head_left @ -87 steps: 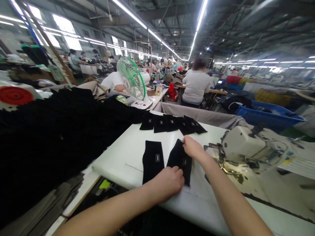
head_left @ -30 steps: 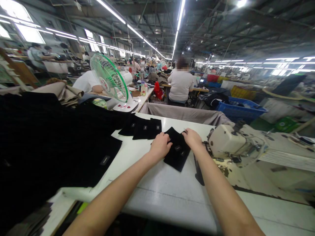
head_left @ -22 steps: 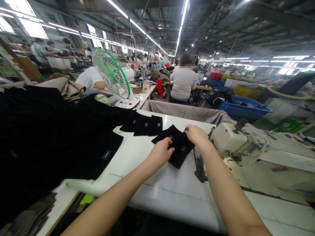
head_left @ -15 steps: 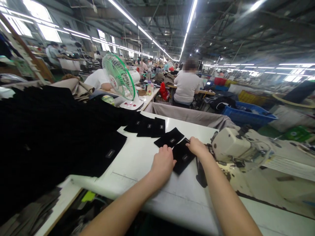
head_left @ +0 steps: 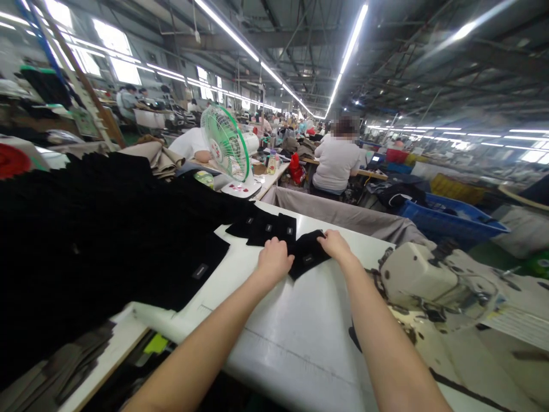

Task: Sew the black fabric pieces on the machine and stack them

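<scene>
A small black fabric piece [head_left: 307, 257] with a little label lies over the white tabletop, stretched between my two hands. My left hand [head_left: 275, 260] is closed at its left edge, thumb against the cloth. At its upper right corner, my right hand [head_left: 335, 245] pinches the fabric. Just beyond my left hand are more black labelled pieces [head_left: 261, 223], overlapping in a row. To the left spreads a large heap of black fabric [head_left: 107, 229], one piece with a label at its near edge.
A sewing machine [head_left: 429, 280] stands on the right of the white table [head_left: 295, 332]. Past the table's far edge are a green-rimmed fan [head_left: 227, 143], a grey cloth trough [head_left: 343, 212] and a blue bin [head_left: 458, 217]. A co-worker [head_left: 337, 157] sits ahead, back turned.
Both hands have moved the black piece away from me and left, toward the row, and it now covers the single piece that lay beside it. The view has turned slightly left.
</scene>
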A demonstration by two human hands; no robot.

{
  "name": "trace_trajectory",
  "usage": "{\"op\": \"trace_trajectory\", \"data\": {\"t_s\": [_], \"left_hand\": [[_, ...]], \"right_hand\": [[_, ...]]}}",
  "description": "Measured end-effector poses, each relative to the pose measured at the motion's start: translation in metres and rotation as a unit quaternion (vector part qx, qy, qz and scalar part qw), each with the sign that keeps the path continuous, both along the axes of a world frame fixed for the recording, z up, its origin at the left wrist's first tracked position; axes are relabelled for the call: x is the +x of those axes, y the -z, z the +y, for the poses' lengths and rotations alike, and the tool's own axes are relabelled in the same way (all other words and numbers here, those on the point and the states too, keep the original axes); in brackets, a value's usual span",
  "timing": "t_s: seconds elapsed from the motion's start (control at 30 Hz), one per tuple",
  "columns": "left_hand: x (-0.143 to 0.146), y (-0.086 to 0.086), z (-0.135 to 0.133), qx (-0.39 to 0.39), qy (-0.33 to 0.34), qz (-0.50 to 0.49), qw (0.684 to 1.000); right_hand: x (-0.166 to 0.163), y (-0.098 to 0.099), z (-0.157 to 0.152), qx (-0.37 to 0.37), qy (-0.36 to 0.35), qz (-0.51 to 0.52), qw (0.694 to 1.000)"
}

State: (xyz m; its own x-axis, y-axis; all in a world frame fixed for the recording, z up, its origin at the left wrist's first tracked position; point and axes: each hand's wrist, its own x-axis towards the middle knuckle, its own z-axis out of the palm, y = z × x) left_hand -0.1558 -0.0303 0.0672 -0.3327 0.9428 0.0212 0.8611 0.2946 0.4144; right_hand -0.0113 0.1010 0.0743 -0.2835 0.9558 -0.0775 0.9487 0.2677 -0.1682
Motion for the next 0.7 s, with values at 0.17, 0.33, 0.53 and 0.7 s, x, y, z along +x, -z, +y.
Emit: {"op": "trace_trajectory", "data": {"t_s": [0.17,0.33,0.53,0.7], "left_hand": [[0.0,0.017,-0.001,-0.027,-0.005,-0.06,0.998],[-0.001,0.014,-0.012,-0.022,0.045,-0.202,0.978],[-0.023,0.0,0.017,0.105,0.015,-0.385,0.917],[-0.03,-0.011,0.037,0.168,-0.012,-0.512,0.842]], "right_hand": [[0.005,0.01,-0.001,-0.031,-0.003,-0.013,0.999],[0.027,-0.023,0.005,-0.009,-0.008,-0.018,1.0],[-0.042,-0.056,0.049,-0.015,-0.07,0.056,0.996],[-0.085,-0.069,0.077,-0.082,-0.104,0.156,0.979]]}}
